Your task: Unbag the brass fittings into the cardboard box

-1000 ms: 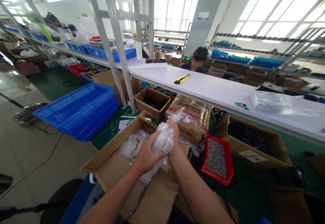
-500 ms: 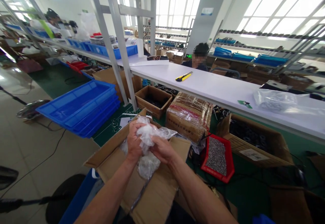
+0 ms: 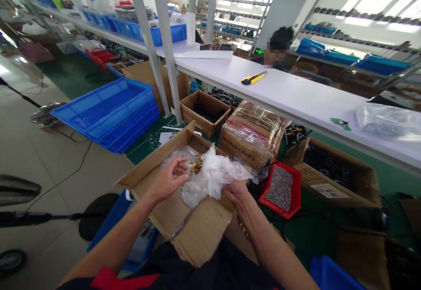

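A crumpled clear plastic bag [image 3: 212, 173] lies in an open cardboard box [image 3: 144, 162] in front of me. Small brass-coloured parts [image 3: 196, 166] show at the bag's left side. My left hand [image 3: 169, 179] is beside those parts, its fingers loosely curled and apart, with nothing in them. At the bag's right edge, my right hand [image 3: 236, 192] is closed on the plastic; its fingertips are partly hidden by the bag.
Stacked blue trays [image 3: 108, 110] stand left. A wrapped carton [image 3: 251, 134], a red bin of small metal parts [image 3: 279, 189] and a box of black parts [image 3: 335, 176] are on the right. A yellow utility knife [image 3: 254, 78] lies on the white bench [image 3: 296, 94]; a person sits behind it.
My hands were together, bunching the bag. Now they are apart: the left has let go and moved left, the right has moved right, and the bag is spread with brass-coloured parts showing.
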Motion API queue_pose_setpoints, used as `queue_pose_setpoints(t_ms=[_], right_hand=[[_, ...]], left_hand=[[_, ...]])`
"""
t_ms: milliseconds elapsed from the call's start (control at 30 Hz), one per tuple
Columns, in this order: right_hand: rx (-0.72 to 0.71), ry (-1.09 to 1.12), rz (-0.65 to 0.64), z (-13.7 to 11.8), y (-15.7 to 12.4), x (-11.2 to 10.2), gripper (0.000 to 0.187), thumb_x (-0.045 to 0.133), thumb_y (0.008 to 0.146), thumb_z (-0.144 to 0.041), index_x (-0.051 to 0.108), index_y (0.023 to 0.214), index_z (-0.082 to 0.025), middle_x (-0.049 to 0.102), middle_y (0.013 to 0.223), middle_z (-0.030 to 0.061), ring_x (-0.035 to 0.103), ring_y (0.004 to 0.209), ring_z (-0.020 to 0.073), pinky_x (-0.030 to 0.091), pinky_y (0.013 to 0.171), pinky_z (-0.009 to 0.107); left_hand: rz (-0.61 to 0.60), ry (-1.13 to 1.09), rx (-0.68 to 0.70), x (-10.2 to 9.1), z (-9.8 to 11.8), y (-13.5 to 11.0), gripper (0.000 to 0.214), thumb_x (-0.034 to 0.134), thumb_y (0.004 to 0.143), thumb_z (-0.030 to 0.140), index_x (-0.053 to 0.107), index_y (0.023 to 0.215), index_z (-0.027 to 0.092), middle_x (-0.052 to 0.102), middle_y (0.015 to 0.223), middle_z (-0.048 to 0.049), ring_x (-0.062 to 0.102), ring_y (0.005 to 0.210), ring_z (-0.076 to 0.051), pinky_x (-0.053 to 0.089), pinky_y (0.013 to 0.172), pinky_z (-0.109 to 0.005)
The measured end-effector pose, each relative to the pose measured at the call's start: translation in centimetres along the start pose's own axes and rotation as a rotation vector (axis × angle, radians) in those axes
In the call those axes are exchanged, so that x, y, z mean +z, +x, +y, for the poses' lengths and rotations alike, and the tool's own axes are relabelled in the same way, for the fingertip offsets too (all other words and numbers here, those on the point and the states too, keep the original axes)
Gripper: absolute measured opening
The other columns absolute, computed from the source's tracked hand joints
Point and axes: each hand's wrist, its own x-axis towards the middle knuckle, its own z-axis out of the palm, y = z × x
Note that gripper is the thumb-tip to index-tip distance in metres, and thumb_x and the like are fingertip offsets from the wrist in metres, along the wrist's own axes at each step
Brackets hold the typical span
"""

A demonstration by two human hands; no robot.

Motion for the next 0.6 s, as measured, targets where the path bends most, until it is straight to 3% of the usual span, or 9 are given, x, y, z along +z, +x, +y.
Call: queue_pose_setpoints(t_ms=[67, 133, 200, 267, 367, 467, 533, 600], right_hand=[[0.080, -0.003, -0.034, -0.1, -1.4, -1.3, 0.046, 0.083, 0.054, -0.041, 0.063, 0.090, -0.021, 0.066, 0.084, 0.0040, 0.058, 0.070, 0.0176, 0.051, 0.068, 0.032], [0.169, -0.052, -0.120, -0.1, -2.9, -1.9, 0.047, 0.082, 0.056, -0.041, 0.065, 0.095, -0.021, 0.067, 0.098, 0.0071, 0.060, 0.075, 0.0187, 0.051, 0.069, 0.032], [0.213, -0.178, -0.241, -0.1, -4.1, -1.8, 0.042, 0.080, 0.060, -0.040, 0.066, 0.094, -0.020, 0.061, 0.119, 0.0100, 0.062, 0.090, 0.0217, 0.050, 0.076, 0.034], [0.193, -0.383, -0.331, 0.0, -4.6, -1.3, 0.033, 0.078, 0.064, -0.039, 0.068, 0.086, -0.017, 0.054, 0.131, 0.0116, 0.054, 0.114, 0.0268, 0.045, 0.092, 0.037], [0.119, -0.657, -0.286, 0.2, -4.4, -0.7, 0.025, 0.075, 0.067, -0.039, 0.068, 0.078, -0.017, 0.058, 0.124, 0.0129, 0.035, 0.134, 0.0282, 0.032, 0.106, 0.040], [0.045, -0.716, -0.201, 0.7, -3.9, -0.7, 0.021, 0.072, 0.070, -0.037, 0.068, 0.076, -0.018, 0.061, 0.113, 0.0114, 0.043, 0.126, 0.0266, 0.034, 0.103, 0.038], [-0.004, -0.699, -0.192, 1.3, -3.6, -1.0, 0.020, 0.071, 0.070, -0.035, 0.066, 0.073, -0.016, 0.062, 0.101, 0.0091, 0.054, 0.106, 0.0231, 0.041, 0.092, 0.034], [0.013, -0.641, -0.146, 2.1, -3.4, -1.4, 0.021, 0.071, 0.069, -0.034, 0.063, 0.069, -0.015, 0.061, 0.083, 0.0050, 0.056, 0.080, 0.0170, 0.045, 0.074, 0.028]], left_hand=[[-0.003, 0.278, -0.138, 1.0, -2.2, -1.3, 0.047, 0.064, 0.073, 0.038, 0.055, 0.115, 0.018, 0.063, 0.093, -0.0074, 0.059, 0.081, -0.022, 0.044, 0.077, -0.034], [-0.020, 0.440, -0.168, 2.4, -3.8, -2.1, 0.033, 0.063, 0.073, 0.035, 0.061, 0.102, 0.020, 0.064, 0.087, -0.0055, 0.058, 0.079, -0.021, 0.041, 0.074, -0.033], [0.031, 0.402, -0.187, 3.7, -4.6, -2.3, 0.018, 0.056, 0.078, 0.033, 0.063, 0.088, 0.019, 0.064, 0.082, -0.0040, 0.058, 0.076, -0.020, 0.039, 0.071, -0.030], [0.123, 0.266, -0.224, 4.7, -4.6, -1.7, 0.019, 0.049, 0.082, 0.033, 0.060, 0.076, 0.018, 0.061, 0.072, -0.0020, 0.056, 0.070, -0.017, 0.038, 0.066, -0.028], [0.208, 0.065, -0.216, 5.8, -3.8, -0.7, 0.020, 0.050, 0.081, 0.035, 0.056, 0.072, 0.018, 0.057, 0.066, 0.0007, 0.052, 0.064, -0.016, 0.036, 0.061, -0.026], [0.220, -0.125, -0.205, 6.6, -3.1, -0.1, 0.021, 0.056, 0.079, 0.038, 0.057, 0.074, 0.017, 0.059, 0.067, 0.0010, 0.052, 0.064, -0.015, 0.038, 0.060, -0.024], [0.215, -0.231, -0.216, 7.2, -2.8, -0.1, 0.022, 0.058, 0.078, 0.039, 0.059, 0.075, 0.017, 0.059, 0.067, 0.0009, 0.052, 0.063, -0.014, 0.038, 0.059, -0.023], [0.191, -0.318, -0.235, 7.7, -2.4, -0.1, 0.023, 0.060, 0.076, 0.039, 0.059, 0.074, 0.016, 0.059, 0.067, 0.0010, 0.051, 0.062, -0.013, 0.038, 0.058, -0.023]])
